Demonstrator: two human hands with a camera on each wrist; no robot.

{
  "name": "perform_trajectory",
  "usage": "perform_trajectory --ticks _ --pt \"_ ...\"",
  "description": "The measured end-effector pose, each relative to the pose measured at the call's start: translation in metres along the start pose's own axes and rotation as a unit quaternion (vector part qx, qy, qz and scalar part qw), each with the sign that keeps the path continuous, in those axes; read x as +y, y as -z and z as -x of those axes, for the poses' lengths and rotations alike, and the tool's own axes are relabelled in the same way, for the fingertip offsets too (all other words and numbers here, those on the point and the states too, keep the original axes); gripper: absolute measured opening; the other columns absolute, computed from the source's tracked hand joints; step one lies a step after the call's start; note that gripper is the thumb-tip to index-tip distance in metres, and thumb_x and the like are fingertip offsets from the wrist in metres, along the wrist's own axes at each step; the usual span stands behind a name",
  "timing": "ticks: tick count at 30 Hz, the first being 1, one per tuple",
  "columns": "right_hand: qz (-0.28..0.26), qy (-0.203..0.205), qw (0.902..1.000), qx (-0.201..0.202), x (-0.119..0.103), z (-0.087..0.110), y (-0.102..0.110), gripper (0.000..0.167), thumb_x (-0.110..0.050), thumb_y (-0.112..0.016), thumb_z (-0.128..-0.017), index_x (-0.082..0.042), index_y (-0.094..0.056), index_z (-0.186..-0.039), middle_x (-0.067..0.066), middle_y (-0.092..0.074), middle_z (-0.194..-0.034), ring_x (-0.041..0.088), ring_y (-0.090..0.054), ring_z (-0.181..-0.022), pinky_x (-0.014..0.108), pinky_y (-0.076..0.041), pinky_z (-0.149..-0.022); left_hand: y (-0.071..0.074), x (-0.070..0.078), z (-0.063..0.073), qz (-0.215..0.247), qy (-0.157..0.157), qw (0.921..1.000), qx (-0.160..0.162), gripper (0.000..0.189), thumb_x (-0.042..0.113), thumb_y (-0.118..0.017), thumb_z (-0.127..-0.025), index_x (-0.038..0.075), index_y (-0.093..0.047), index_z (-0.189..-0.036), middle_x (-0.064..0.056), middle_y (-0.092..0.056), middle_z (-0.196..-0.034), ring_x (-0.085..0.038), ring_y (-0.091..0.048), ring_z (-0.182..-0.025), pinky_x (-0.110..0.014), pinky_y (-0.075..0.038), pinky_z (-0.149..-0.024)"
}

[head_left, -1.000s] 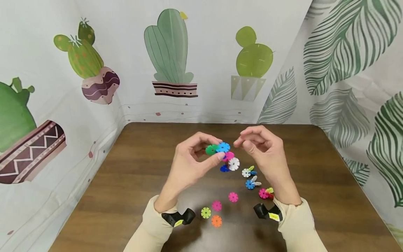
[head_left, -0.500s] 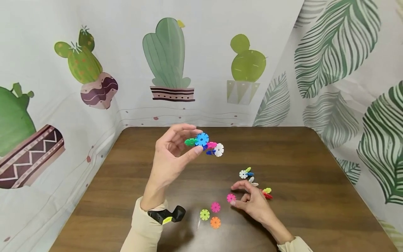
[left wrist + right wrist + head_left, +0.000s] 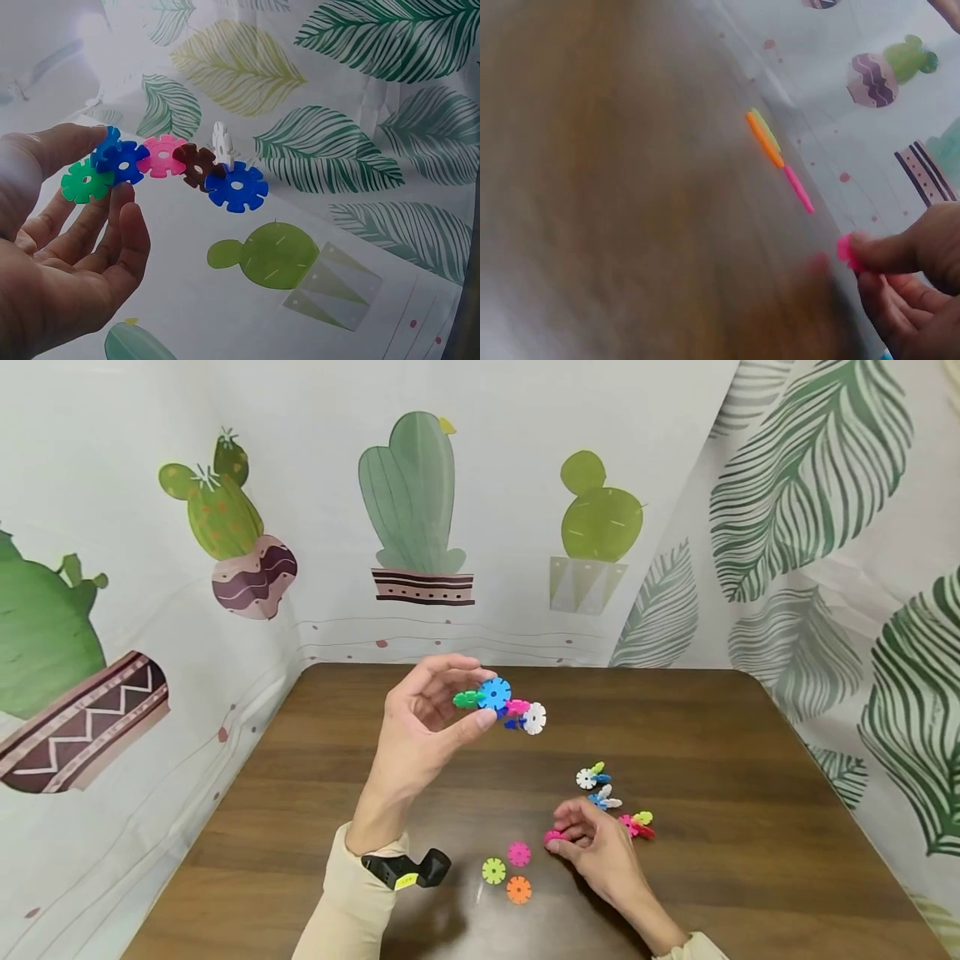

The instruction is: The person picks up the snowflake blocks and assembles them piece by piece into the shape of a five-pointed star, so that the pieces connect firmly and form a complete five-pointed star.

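My left hand point(image 3: 420, 727) holds up a chain of joined notched discs, pinched at its light blue disc point(image 3: 494, 694). In the left wrist view the chain runs from a green disc point(image 3: 86, 181) through a dark blue one, a pink disc point(image 3: 163, 155) and a brown disc point(image 3: 198, 166) to another dark blue disc point(image 3: 237, 186), with a white disc point(image 3: 223, 144) set across it. Low over the table, my right hand point(image 3: 600, 852) pinches a pink disc point(image 3: 847, 252) between thumb and fingers. To its left lie a loose pink disc point(image 3: 519, 854), a lime disc point(image 3: 493, 871) and an orange disc point(image 3: 518, 890).
Beyond and to the right of my right hand are three small joined clusters: one with a white disc point(image 3: 586, 778), one blue and white point(image 3: 604, 798), one pink, lime and red point(image 3: 637, 824). The brown table point(image 3: 300, 793) meets a printed cloth backdrop point(image 3: 510, 468).
My right hand has come down from beside the chain to the table and taken hold of the pink disc. The left hand has moved left with the chain, which has turned.
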State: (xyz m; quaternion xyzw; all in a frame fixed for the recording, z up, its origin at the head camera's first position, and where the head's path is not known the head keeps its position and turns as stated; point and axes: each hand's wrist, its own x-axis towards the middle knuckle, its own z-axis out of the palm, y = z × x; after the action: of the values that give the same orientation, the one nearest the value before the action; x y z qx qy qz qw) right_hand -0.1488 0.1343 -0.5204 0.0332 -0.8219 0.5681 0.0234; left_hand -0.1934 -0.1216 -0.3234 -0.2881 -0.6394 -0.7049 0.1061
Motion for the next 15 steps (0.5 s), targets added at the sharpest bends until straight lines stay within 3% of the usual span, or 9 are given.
perform_trajectory --ticks 3,5,8,10,12,15 --pt "-0.055 0.019 0.9983 0.009 -0.020 -0.002 0.009 0.037 -0.006 -0.094 -0.079 -0.009 -0.073 -0.109 0.009 -0.081 -0.098 0.008 -0.076 -0.080 0.023 -0.064 -0.073 0.000 0.000 -0.001 0.005 -0.005 1.0000 0.000 0.050 0.002 -0.087 -0.087 0.007 -0.065 -0.132 0.001 -0.079 -0.122 -0.019 -0.073 -0.114 -0.024 -0.061 -0.086" --pt "-0.071 0.046 0.9959 0.032 -0.045 -0.005 0.020 0.037 -0.008 -0.094 -0.079 -0.007 -0.073 -0.110 0.006 -0.083 -0.096 0.009 -0.077 -0.078 0.024 -0.064 -0.071 0.000 0.001 -0.001 0.005 -0.008 1.0000 -0.001 0.051 0.001 -0.087 -0.087 0.007 -0.065 -0.132 0.002 -0.079 -0.121 -0.018 -0.074 -0.113 -0.024 -0.061 -0.087" --pt "-0.098 0.121 0.9842 0.086 -0.092 -0.013 0.039 0.039 0.001 -0.094 -0.077 -0.003 -0.073 -0.110 -0.002 -0.084 -0.090 0.009 -0.077 -0.072 0.023 -0.062 -0.066 -0.001 0.002 0.000 0.003 -0.009 0.9999 -0.005 0.052 0.000 -0.087 -0.086 0.004 -0.064 -0.132 0.002 -0.079 -0.120 -0.017 -0.075 -0.109 -0.025 -0.061 -0.089" --pt "-0.141 0.178 0.9674 0.112 -0.124 -0.017 0.049 0.040 0.010 -0.092 -0.075 0.002 -0.072 -0.109 -0.004 -0.084 -0.087 0.011 -0.077 -0.068 0.022 -0.061 -0.062 -0.001 0.002 0.001 0.000 -0.010 0.9999 -0.007 0.053 0.000 -0.088 -0.086 0.002 -0.063 -0.132 0.002 -0.080 -0.119 -0.016 -0.076 -0.106 -0.025 -0.061 -0.089" --pt "-0.199 0.239 0.9428 0.119 -0.149 -0.020 0.054 0.042 0.019 -0.089 -0.072 0.009 -0.069 -0.108 -0.001 -0.084 -0.086 0.013 -0.077 -0.065 0.022 -0.061 -0.059 -0.002 0.002 0.002 -0.006 -0.010 0.9999 -0.011 0.052 0.001 -0.088 -0.086 0.002 -0.063 -0.132 0.001 -0.080 -0.118 -0.017 -0.076 -0.104 -0.025 -0.061 -0.087" --pt "-0.277 0.290 0.9094 0.111 -0.174 -0.025 0.053 0.043 0.024 -0.086 -0.071 0.014 -0.067 -0.107 0.006 -0.084 -0.085 0.016 -0.075 -0.059 0.024 -0.061 -0.056 -0.003 0.002 0.003 -0.019 -0.007 0.9996 -0.022 0.051 0.005 -0.089 -0.086 0.005 -0.064 -0.131 -0.003 -0.081 -0.117 -0.019 -0.077 -0.103 -0.026 -0.060 -0.085"
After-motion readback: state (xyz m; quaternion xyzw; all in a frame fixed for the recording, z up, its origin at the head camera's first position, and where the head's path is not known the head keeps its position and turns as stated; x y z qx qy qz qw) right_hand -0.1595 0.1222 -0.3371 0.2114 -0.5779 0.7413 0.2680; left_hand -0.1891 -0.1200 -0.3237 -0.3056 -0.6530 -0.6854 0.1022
